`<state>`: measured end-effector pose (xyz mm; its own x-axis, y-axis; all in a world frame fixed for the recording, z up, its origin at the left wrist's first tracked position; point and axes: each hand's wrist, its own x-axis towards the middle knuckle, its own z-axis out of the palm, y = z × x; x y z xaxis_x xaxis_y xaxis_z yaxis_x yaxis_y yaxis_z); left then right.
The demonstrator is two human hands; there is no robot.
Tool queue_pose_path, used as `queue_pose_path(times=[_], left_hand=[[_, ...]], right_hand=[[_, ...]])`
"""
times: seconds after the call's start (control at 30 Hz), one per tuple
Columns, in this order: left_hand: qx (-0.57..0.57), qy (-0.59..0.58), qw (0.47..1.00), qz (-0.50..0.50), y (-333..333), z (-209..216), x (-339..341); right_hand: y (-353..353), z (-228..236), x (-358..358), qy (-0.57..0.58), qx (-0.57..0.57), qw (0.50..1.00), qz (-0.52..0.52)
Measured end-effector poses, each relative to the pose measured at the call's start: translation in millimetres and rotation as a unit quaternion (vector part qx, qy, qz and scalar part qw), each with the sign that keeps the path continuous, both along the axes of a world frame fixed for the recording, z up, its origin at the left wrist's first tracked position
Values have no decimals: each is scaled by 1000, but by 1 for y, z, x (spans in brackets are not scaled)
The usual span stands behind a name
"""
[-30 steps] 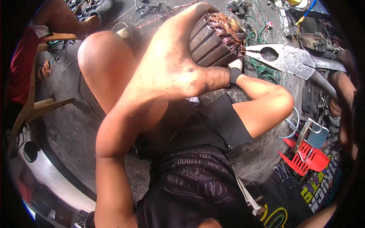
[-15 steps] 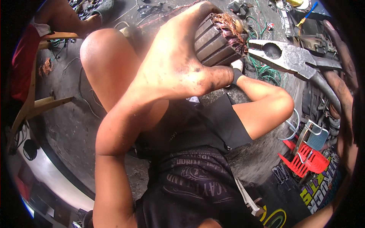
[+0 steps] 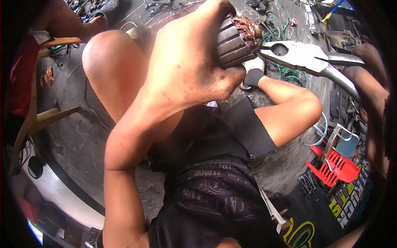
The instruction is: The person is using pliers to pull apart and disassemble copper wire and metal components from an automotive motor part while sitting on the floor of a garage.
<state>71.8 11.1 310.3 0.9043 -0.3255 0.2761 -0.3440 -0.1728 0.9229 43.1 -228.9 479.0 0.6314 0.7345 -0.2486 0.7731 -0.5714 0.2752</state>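
My left hand is wrapped round a motor armature, a dark slotted metal cylinder held up above my lap. Frayed copper windings stick out of the end turned to the right. In my right hand, at the right rim of the picture, are the handles of metal combination pliers. Their jaw tips are at the edge of the windings; whether they grip a wire is too small to tell. The far side of the armature is hidden behind my left fingers.
Green wire lies tangled on the dark floor beyond my foot. At the right are a red plastic chair and piled metal parts. A wooden-legged seat stands at the left, and another person's foot in a grey clog is at the upper left.
The armature and my left hand have shifted slightly left and up. The pliers have moved left with them, and their handles have come closer together.
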Motion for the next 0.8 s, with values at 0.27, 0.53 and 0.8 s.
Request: queue_pose_path(times=[0.27, 0.53, 0.8], left_hand=[[-141, 20, 990, 23, -4, -19, -4], [-343, 22, 939, 17, 1, -16, 2], [-122, -128, 975, 133, -1, -31, 8]], right_hand=[[-16, 1, 6, 183, 106, 972, -99], [-12, -37, -16, 278, 277, 889, -236], [9, -68, -58, 197, 365, 860, -297]])
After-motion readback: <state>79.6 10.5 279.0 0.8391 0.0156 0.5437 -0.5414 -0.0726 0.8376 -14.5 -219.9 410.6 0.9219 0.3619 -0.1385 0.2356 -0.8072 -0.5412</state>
